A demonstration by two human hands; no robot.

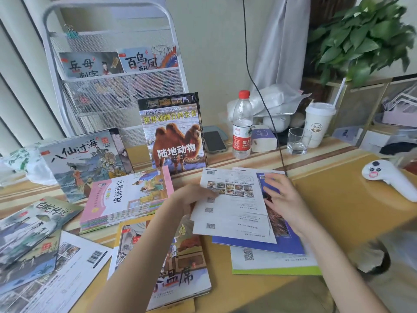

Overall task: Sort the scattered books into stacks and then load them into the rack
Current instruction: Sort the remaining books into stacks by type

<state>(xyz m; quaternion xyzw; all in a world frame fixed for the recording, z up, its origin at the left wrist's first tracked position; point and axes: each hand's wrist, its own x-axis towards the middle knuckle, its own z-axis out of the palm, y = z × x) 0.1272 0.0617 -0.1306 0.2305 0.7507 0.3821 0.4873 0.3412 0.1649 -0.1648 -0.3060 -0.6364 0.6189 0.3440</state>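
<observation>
Several thin white-backed books [234, 206] lie face down in a loose pile at the table's centre, over a blue book [291, 242] and a green-edged one [275, 265]. My left hand [191, 199] grips the pile's left edge. My right hand [284, 199] lies on its right side, fingers spread flat. A pink stack [126, 199] sits to the left, a yellow-edged book [167, 263] under my left forearm. A camel book [173, 134] stands upright against the white mesh rack [117, 96], which holds two books in its upper tier.
More picture books [83, 161] and loose ones [33, 233] spread along the left edge. A water bottle [242, 125], phone [214, 141], glass [297, 141], cup [319, 123] and white controller [388, 177] stand behind and right. A plant is at the back right.
</observation>
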